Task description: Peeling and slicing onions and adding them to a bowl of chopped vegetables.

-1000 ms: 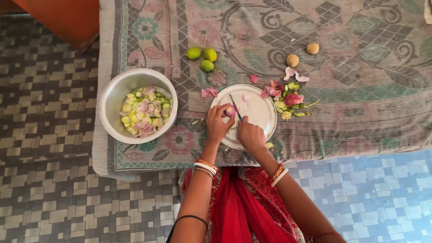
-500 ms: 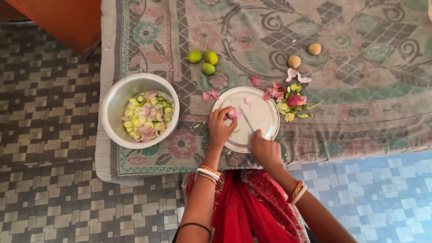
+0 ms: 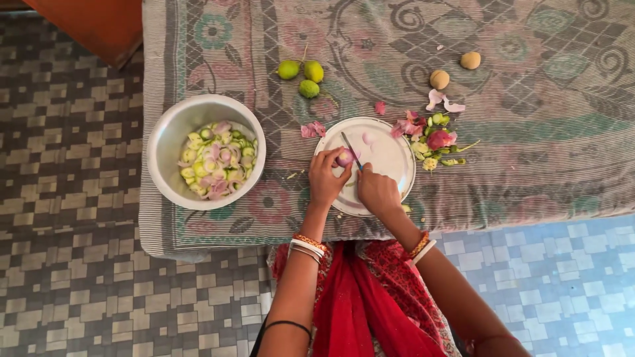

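Steel bowl (image 3: 173, 129) of sliced vegetables is sitting at my far left on the patterned cloth (image 3: 529, 165). My left hand (image 3: 327, 180) is pinching a small pink onion (image 3: 344, 157) on the white plate (image 3: 390, 153); my right hand (image 3: 377, 192) is gripping a knife (image 3: 351, 151), its blade seemingly touching the onion. Peelings (image 3: 433, 140) are lying just right.

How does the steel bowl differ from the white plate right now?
The steel bowl is deep, metallic and heaped with sliced pieces; the white plate is flat and nearly bare. The bowl sits untouched to the side, while over the plate the left hand steadies an onion and the right hand holds a knife. Both are round and rest on the patterned cloth.
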